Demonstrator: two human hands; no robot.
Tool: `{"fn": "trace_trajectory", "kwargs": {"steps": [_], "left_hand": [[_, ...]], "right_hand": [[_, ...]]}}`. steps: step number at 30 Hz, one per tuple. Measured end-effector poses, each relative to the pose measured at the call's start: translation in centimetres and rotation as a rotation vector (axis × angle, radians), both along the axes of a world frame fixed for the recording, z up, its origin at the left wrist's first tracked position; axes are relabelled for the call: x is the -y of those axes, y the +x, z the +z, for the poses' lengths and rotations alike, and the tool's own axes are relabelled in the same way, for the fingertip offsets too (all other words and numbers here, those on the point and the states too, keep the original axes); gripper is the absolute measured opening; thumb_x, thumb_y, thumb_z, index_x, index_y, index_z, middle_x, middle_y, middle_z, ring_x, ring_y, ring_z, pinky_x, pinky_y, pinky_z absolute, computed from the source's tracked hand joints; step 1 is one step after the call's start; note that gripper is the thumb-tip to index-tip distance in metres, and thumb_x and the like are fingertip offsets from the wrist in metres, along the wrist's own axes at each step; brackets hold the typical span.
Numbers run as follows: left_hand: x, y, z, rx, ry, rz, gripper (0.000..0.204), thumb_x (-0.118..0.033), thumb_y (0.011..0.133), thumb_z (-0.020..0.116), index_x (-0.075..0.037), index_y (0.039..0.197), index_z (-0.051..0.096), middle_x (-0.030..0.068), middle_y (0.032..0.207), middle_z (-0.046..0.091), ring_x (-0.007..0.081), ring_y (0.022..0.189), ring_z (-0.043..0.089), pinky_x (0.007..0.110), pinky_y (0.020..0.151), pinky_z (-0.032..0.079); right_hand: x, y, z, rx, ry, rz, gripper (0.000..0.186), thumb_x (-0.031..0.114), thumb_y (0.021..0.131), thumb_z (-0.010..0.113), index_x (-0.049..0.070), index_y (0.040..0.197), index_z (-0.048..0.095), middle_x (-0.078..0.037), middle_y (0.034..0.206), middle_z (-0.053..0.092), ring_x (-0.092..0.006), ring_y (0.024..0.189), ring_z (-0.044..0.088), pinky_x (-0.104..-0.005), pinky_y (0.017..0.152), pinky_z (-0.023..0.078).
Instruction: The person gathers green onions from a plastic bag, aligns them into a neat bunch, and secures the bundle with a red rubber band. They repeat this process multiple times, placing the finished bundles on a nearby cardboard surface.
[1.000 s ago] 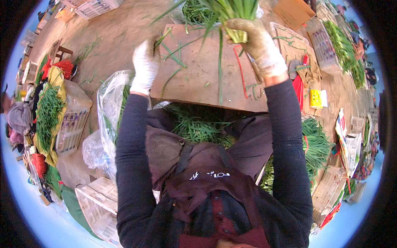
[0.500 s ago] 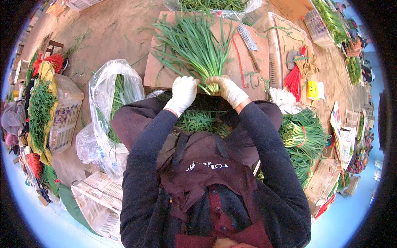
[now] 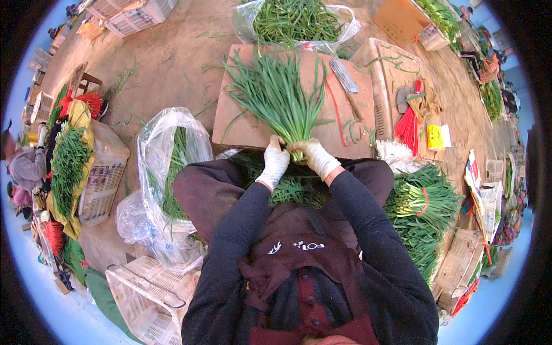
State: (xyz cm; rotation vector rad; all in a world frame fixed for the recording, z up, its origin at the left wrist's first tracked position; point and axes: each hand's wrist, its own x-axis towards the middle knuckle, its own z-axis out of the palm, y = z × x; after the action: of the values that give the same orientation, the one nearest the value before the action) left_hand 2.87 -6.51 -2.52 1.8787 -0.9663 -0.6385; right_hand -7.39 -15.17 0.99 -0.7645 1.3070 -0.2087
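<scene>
My right hand [image 3: 315, 155] is wrapped round the stems [image 3: 292, 132] of the greens [image 3: 273, 86]; my left hand [image 3: 276, 161] meets them — how tightly, I can't tell. They fan over the board [image 3: 227, 129] — best kept even, squeezed gently, clear of the blade [image 3: 345, 76].

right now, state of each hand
Left white-gloved hand: against the long-leaved green bunch, grip unclear.
Right white-gloved hand: closed, holding that bunch.
</scene>
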Motion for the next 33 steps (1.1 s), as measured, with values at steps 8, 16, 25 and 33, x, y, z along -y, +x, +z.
{"fn": "trace_trajectory", "kwargs": {"steps": [8,16,25,33], "left_hand": [[-0.9,-0.9,-3.6,-0.360,0.100,-0.269,0.019,-0.001,0.082,0.061,0.000,0.101,0.064,0.0116,0.093,0.068,0.0211,0.072,0.061,0.035,0.066,0.051],[3.0,1.5,-4.4,-0.479,0.435,-0.267,0.029,-0.026,0.095,0.050,-0.005,0.113,0.056,0.0097,0.095,0.065,0.0190,0.077,0.060,0.034,0.077,0.050],[3.4,1.1,1.4,-0.090,0.151,-0.235,0.033,-0.026,0.088,0.058,-0.012,0.117,0.064,0.0190,0.130,0.056,0.0362,0.111,0.058,0.044,0.094,0.046],[14.1,-2.9,3.9,0.557,-0.229,-0.407,0.030,-0.024,0.091,0.055,-0.003,0.110,0.064,0.0200,0.107,0.061,0.0361,0.097,0.058,0.046,0.090,0.046]], "right_hand": [[-1.5,-0.6,4.3,-0.595,-1.308,0.898,0.053,0.014,0.072,0.068,0.002,0.121,0.052,-0.022,0.089,0.066,-0.0371,0.082,0.067,-0.0442,0.069,0.055],[2.1,1.3,10.6,-0.774,-1.804,1.303,0.069,0.008,0.078,0.060,0.002,0.142,0.035,-0.017,0.081,0.061,-0.0307,0.068,0.065,-0.0402,0.056,0.052],[7.1,3.5,18.2,-0.428,-1.986,1.224,0.059,0.010,0.075,0.063,0.002,0.131,0.048,-0.018,0.079,0.062,-0.0347,0.068,0.063,-0.0434,0.057,0.050],[13.0,5.3,24.1,-0.215,-2.269,0.930,0.043,0.009,0.079,0.057,0.002,0.122,0.055,-0.016,0.075,0.062,-0.0369,0.065,0.062,-0.0443,0.056,0.049]]}}
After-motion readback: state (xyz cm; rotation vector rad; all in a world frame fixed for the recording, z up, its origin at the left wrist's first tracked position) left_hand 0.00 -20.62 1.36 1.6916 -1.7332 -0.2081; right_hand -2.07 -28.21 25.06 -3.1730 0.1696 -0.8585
